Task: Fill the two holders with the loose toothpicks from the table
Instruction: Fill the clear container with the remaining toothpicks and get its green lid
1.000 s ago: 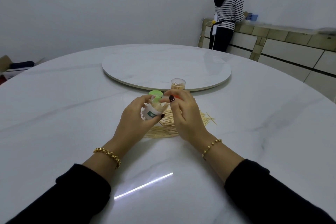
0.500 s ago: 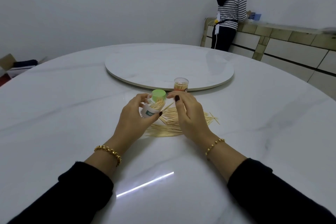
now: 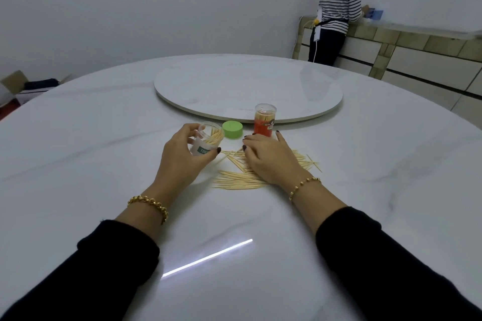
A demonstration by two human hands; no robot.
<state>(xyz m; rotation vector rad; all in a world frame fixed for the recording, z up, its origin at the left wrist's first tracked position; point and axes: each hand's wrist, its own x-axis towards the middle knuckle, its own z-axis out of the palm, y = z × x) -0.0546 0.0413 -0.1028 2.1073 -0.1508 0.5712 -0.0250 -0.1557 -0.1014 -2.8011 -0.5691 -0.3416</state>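
Note:
My left hand (image 3: 182, 161) grips a clear toothpick holder (image 3: 207, 141) with a white label, tilted, its open mouth showing some toothpicks inside. Its green lid (image 3: 232, 129) lies on the table just right of it. A second holder (image 3: 264, 120) with a red label stands upright farther right, partly filled and without a lid. Loose toothpicks (image 3: 240, 181) lie scattered on the white marble table (image 3: 104, 164). My right hand (image 3: 268, 159) rests flat on the pile with its fingers spread, covering part of it.
A round turntable (image 3: 247, 86) sits at the table's centre behind the holders. A person in a striped top (image 3: 336, 10) stands at a tiled counter (image 3: 407, 41) at the back right. A cardboard box (image 3: 23, 88) lies on the floor at left.
The green lid has come off the clear holder and now lies on the table. My right hand has dropped from the holder onto the toothpick pile.

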